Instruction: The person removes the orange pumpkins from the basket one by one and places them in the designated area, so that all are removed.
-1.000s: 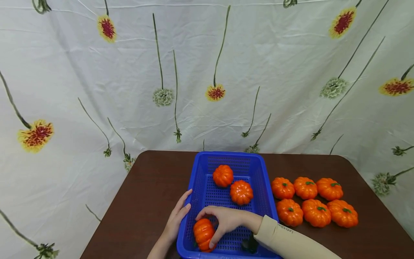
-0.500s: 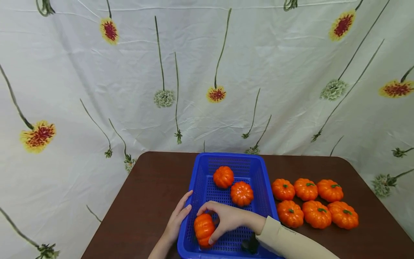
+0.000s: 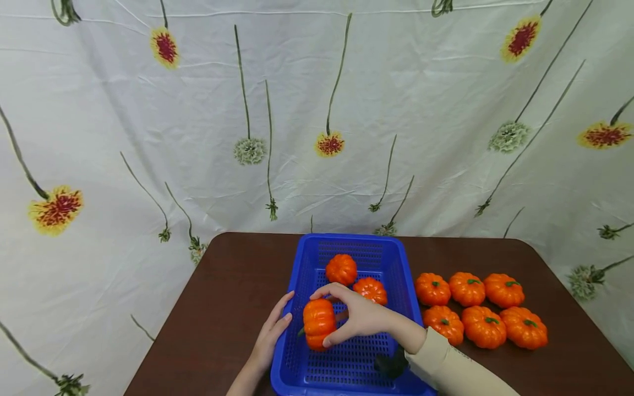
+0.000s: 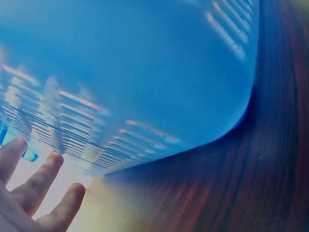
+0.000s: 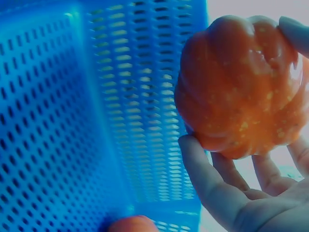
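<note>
My right hand [image 3: 369, 318] pinches a small orange pumpkin [image 3: 318, 323] between thumb and fingers, tipped on its side with its green stem to the left. It is over the near half of a blue slatted basket [image 3: 353, 237]. In the right wrist view the pumpkin's ribbed underside [image 5: 241, 92] shows, with fingers curled along it. Two more pumpkins, one at the back [image 3: 341, 269] and one partly behind my right hand [image 3: 371, 289], lie inside the basket. My left hand [image 3: 269, 338] rests against the basket's left side, its fingers [image 4: 38, 183] nearly straight by the outer wall.
Right of the basket, several orange pumpkins [image 3: 484, 326] stand in two rows on the dark brown table [image 3: 238, 275]. A dark object [image 3: 390, 364] shows under my right wrist. A pale cloth with printed flowers [image 3: 436, 99] hangs behind the table.
My right hand has moved the pumpkin up and away from the basket's near left corner, slightly to the right. The left hand has stayed at the basket's side.
</note>
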`<state>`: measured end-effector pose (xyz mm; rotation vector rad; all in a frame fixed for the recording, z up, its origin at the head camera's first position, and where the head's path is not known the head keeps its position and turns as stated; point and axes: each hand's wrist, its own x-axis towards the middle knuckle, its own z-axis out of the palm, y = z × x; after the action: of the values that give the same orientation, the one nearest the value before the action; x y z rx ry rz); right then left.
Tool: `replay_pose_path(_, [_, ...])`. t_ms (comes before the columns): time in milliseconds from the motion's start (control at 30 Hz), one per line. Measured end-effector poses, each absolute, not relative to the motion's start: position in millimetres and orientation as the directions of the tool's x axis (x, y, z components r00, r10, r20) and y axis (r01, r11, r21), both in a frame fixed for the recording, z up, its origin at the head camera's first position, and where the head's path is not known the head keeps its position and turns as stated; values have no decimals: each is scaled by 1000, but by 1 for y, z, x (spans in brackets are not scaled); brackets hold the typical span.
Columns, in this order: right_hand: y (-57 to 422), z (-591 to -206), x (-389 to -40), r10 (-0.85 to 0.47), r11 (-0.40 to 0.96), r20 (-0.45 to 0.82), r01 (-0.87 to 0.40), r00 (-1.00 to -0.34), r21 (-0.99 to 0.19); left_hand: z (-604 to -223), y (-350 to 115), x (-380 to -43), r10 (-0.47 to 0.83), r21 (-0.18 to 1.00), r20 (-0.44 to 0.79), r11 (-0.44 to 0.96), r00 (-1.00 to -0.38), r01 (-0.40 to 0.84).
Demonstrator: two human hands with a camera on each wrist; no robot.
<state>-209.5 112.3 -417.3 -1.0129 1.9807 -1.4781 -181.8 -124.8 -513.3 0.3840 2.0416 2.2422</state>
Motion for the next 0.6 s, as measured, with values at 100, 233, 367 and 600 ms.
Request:
replay_pose_path(100, [118,-410,-210,-766,118,108,-304,-634,-946,-513,-124,-182,227,988,123,-115,-966,99])
replay_pose_path(233, [127,-401,-208,-735,76,174,-335,-656,-939,-513,-124,-182,225,987,126,-122,-966,100])
replay_pose_path(367, [136,-393,-204,-691,61,202,-335,-694,-940,-513,-125,-182,234,985,143,-125,-962,116])
replay_pose_path(600, [155,-382,-195,-604,31,265,-355,-752,-934,-515,-126,-182,255,981,160,-146,-954,126])
